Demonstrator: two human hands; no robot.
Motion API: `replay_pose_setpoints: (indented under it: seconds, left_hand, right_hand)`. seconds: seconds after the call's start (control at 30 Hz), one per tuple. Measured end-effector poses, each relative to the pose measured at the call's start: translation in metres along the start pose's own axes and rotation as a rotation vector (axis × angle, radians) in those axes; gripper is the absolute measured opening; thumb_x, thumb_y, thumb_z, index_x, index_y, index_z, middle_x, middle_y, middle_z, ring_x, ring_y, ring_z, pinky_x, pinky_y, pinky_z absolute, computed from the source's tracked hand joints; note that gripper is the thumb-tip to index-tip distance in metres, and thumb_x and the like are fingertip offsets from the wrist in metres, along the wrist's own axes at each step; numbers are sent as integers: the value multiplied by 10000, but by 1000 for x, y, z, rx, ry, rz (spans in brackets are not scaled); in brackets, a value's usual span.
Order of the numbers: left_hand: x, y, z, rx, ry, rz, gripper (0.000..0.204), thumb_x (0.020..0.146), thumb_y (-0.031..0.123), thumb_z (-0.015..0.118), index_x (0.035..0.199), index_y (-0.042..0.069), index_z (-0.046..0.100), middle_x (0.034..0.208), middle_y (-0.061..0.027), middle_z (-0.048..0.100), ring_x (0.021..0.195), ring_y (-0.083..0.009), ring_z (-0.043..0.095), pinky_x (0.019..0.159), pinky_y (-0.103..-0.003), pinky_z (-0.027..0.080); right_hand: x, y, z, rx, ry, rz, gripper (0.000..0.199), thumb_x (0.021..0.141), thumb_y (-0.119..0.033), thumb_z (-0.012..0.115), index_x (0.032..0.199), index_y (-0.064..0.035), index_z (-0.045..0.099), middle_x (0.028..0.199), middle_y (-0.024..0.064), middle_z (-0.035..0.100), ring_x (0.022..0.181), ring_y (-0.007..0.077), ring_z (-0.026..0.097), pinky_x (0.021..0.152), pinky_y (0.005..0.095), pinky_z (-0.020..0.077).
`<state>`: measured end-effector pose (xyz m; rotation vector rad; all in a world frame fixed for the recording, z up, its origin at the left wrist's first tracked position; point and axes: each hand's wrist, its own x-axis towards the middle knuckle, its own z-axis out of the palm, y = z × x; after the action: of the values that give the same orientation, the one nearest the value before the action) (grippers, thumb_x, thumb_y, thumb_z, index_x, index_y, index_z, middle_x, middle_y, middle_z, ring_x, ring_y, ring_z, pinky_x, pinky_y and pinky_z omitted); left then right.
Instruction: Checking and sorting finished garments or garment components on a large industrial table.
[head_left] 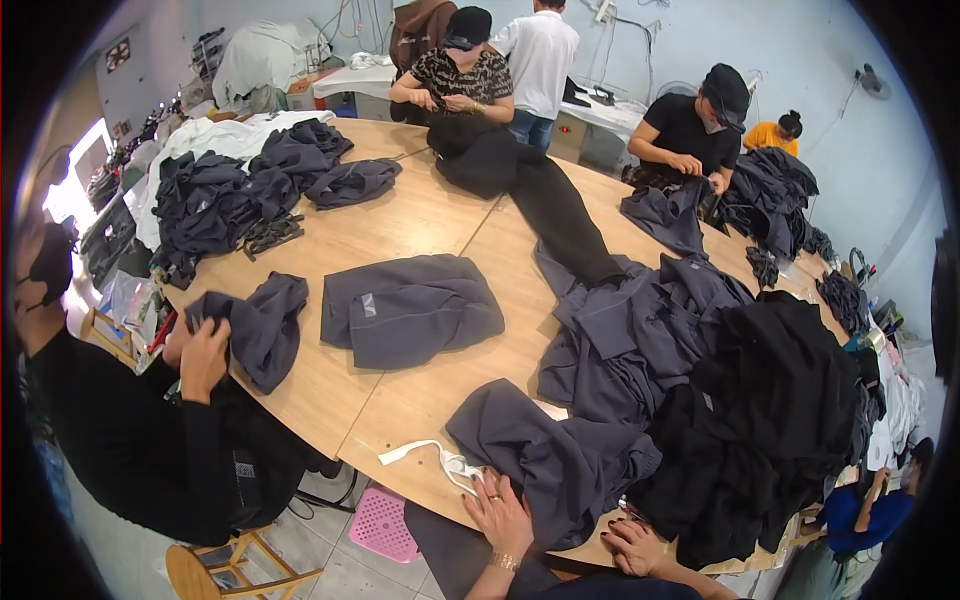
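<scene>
Loose grey garment (540,450) lying rumpled at the near side of the desk (400,235).
Left of the garment, a white cord (408,452) trails out, its looped end by the left hand (500,515), whose fingers lie over the garment's edge, likely steadying it; I cannot tell whether they pinch. At the garment's near right, the right hand (632,545) rests, fingers loosely bent and seemingly released, perhaps bracing. Right of the garment, a black heap (770,400) sits close, presumably for easy reach.

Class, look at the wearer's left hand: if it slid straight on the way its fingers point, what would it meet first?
The left hand would meet the white cord first; it lies immediately ahead, perhaps already touching, though contact is unclear.
</scene>
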<state>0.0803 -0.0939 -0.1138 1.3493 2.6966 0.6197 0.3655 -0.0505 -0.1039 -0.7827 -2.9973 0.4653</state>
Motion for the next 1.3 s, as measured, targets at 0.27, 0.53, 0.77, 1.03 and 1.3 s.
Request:
replay_pose_setpoints:
  seconds: [0.27,0.53,0.77,1.03,1.3]
  left_hand:
    - [-4,0,-3,34,-137,-4,473,833,212,572,1237,19,422,1394,-216,361,1347,-391,258,1077,-591,121]
    - [2,-13,14,107,-157,-57,401,850,72,473,1240,9,404,1454,-202,310,1378,-380,214,1110,-567,94]
    - [3,-14,18,224,-109,4,395,896,175,469,1261,60,371,1478,-168,279,1405,-328,180,1099,-568,110]
    - [-2,-35,34,444,-87,45,229,957,158,421,1182,121,445,1495,-138,263,1404,-299,202,1086,-546,152]
    - [2,-14,6,22,-83,95,496,804,80,567,1272,49,407,1454,-194,291,1403,-346,167,1086,-584,68]
  right_hand:
    - [-5,-5,0,33,-30,-2,512,734,-288,604,1237,-209,546,1262,47,508,1198,229,471,981,407,374]
    - [3,1,1,138,-69,-21,590,772,-267,598,1334,-165,450,1346,71,464,1246,246,443,986,418,391]
    - [2,0,0,210,-82,-1,628,759,-256,622,1349,-159,432,1371,70,435,1273,248,414,1028,364,368]
    - [0,-6,-3,108,-51,22,587,771,-258,603,1330,-177,441,1389,62,423,1295,226,387,1045,418,332]
    - [6,-19,-10,9,271,40,404,706,-114,651,1102,-81,580,1134,109,555,1079,277,529,935,421,384]
